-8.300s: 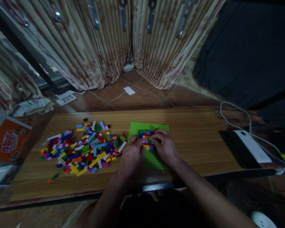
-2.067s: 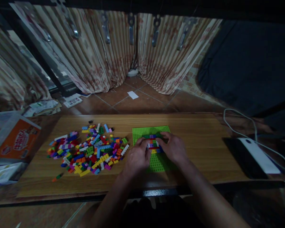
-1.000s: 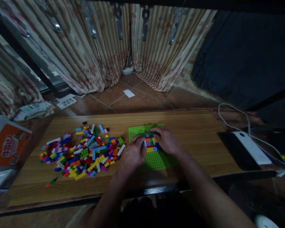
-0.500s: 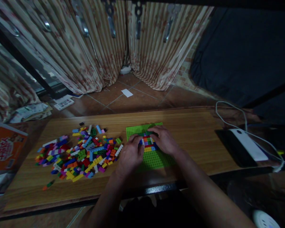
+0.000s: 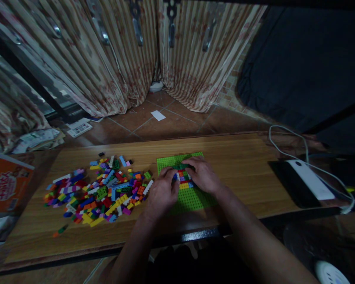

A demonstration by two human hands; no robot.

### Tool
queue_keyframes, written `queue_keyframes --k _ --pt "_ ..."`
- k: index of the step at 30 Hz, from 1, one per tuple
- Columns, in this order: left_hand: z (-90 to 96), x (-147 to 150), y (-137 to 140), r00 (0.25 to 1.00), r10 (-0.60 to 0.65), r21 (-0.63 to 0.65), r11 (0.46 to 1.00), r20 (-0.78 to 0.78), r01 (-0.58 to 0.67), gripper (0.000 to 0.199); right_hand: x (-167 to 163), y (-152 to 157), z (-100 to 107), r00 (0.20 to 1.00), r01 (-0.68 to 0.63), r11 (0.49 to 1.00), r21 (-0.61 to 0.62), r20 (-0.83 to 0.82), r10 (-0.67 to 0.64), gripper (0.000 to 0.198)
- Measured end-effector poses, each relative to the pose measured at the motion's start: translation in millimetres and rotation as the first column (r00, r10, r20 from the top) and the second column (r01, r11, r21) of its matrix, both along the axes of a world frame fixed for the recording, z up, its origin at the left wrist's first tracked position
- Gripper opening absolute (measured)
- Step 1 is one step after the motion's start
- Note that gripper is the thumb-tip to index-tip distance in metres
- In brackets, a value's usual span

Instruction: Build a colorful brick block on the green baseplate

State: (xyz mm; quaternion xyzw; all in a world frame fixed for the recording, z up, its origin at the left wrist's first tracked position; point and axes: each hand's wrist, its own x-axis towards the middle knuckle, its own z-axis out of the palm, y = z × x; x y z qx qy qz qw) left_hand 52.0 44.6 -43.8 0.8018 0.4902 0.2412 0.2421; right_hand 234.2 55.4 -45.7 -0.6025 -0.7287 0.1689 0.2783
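A green studded baseplate (image 5: 192, 201) lies on the table, bearing a small build of colourful toy bricks (image 5: 183, 178) in red, white, blue, purple and yellow. My left hand (image 5: 165, 189) is at the build's left side, fingers curled and closed against the bricks. From the right, my right hand (image 5: 203, 173) reaches over the build, with index finger and thumb closed around a dark green brick (image 5: 180, 167) along its far edge. Both hands hide the ends of the build, and the fingertips are partly covered.
A wide heap of loose bricks (image 5: 106, 193) spreads left of the baseplate on the wooden table (image 5: 239, 165). At the table's right end lie a black-and-white flat device (image 5: 309, 179) and a white cable (image 5: 304, 148). An orange box (image 5: 7, 183) stands beyond the left end.
My right hand's fingers have shifted slightly to the left over the far edge of the build, where more dark green shows. My left hand has hardly moved.
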Motion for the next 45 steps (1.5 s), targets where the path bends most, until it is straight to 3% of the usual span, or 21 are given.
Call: queue_keyframes --k 10,21,27,38,45 --pt "3.5 -0.5 1.0 1.000 -0.008 -0.020 1.000 -0.017 0.007 0.031 4.5 -0.2 2.5 1.000 0.010 1.000 0.002 0.011 -0.010 0.024" --pt "2.3 -0.1 -1.1 1.000 -0.006 0.004 1.000 -0.007 0.006 0.030 16.8 -8.9 8.9 0.966 0.255 0.958 -0.134 -0.017 -0.259 0.021" --pt "5.5 -0.2 -2.3 0.999 -0.013 -0.002 1.000 -0.030 0.013 0.030 12.0 -11.5 11.0 0.982 0.188 0.975 -0.121 0.020 -0.187 0.034" --pt "7.0 -0.3 -6.7 0.998 -0.002 -0.042 0.999 -0.062 -0.001 0.030 25.4 -10.4 4.5 0.997 0.067 0.978 -0.200 -0.020 -0.073 0.040" --pt "6.9 -0.1 -9.2 0.999 0.002 -0.047 0.999 -0.046 -0.004 0.030 29.6 -8.7 0.9 0.999 0.036 0.993 -0.111 -0.006 -0.037 0.031"
